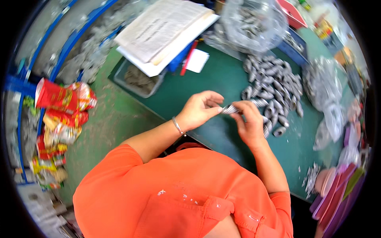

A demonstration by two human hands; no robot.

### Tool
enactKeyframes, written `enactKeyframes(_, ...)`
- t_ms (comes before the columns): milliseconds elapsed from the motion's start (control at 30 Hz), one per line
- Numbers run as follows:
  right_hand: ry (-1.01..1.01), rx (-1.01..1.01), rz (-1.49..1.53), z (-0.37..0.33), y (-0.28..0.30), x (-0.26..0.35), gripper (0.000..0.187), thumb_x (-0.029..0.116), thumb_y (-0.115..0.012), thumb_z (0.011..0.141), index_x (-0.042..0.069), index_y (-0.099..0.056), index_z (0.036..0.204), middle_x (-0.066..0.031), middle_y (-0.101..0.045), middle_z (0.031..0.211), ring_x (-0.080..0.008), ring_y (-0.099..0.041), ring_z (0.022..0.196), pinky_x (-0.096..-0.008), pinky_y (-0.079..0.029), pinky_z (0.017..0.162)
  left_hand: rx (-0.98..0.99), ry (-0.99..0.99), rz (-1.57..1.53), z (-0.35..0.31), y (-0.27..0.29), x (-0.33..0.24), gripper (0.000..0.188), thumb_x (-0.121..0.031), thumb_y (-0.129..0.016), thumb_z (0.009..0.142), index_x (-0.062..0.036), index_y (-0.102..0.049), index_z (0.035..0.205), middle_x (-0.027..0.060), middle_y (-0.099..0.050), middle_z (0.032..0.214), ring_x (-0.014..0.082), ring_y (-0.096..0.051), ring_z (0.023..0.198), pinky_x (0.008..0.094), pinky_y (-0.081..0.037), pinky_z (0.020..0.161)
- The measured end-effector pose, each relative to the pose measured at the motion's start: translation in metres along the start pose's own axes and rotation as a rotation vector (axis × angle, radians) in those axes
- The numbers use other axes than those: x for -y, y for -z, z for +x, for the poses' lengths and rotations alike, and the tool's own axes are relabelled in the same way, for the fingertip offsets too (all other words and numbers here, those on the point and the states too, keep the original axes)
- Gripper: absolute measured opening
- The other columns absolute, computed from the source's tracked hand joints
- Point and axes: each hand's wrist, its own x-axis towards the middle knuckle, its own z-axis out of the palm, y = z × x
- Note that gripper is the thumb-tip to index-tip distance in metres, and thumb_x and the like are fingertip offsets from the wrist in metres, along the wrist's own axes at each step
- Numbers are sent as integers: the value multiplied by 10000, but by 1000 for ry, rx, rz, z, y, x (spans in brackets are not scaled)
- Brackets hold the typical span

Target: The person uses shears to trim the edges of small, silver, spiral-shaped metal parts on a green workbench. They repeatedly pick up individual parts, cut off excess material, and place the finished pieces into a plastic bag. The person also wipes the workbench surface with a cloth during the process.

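Over the near edge of the green table, my two hands meet at a grey, spiral-ribbed, tapered piece [229,109]. My right hand [251,122] pinches it between thumb and fingers from the right. From the left, my left hand [199,110] has its thumb tip and a fingertip closed at the piece's other end; whether something small sits between them is too blurred to tell. A heap of similar grey ribbed pieces [274,85] lies just beyond and to the right of my right hand.
Farther back stand a clear bag of grey pieces [254,23], a blue bin [293,45] and stacked papers [162,29]. A plastic tub [150,94] sits at left, near a red pen [189,58]. Plastic bags [323,89] and small metallic bits [312,177] lie at right.
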Motion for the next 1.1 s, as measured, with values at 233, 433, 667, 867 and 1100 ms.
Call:
enactKeyframes(233,103,42,-470,40,-23,-43,264,94,-687,783,35,-634,1034,-112,-627,978,-311,-573,888,-415,-444,745,-962,-520,205,-48,126,-20,232,-46,-703,835,-44,-537,998,3,-524,852,75,-501,769,209,-441,696)
enactKeyframes(433,-12,-187,-450,20,34,-53,219,60,-652,810,27,-633,1026,-137,-624,1039,-345,-572,963,-419,-451,832,-977,153,258,-57,208,-23,389,-425,-658,869,-64,-548,962,10,-520,757,102,-516,558,248,-372,448)
enactKeyframes(667,-198,-100,-277,-48,56,-38,119,35,-644,803,19,-645,921,-133,-631,962,-330,-592,925,-410,-465,809,-902,-96,-263,-98,236,1,152,-179,-563,920,-62,-582,1016,66,-569,979,189,-547,952,556,-434,969)
enactKeyframes(867,-55,-135,-220,-47,48,-9,123,37,-661,783,36,-646,905,-112,-631,970,-310,-582,938,-397,-452,810,-779,-164,-373,-155,172,-54,287,-219,-572,934,-84,-532,1184,41,-607,965,202,-592,936,485,-458,957)
enactKeyframes(1100,59,-136,107,-5,73,68,235,-19,-606,825,16,-604,1057,-140,-602,971,-294,-613,837,-347,-508,692,-16,-18,-155,-74,29,-41,622,-205,-642,890,-36,-331,1402,127,-543,1252,232,-597,1075,426,-583,768)
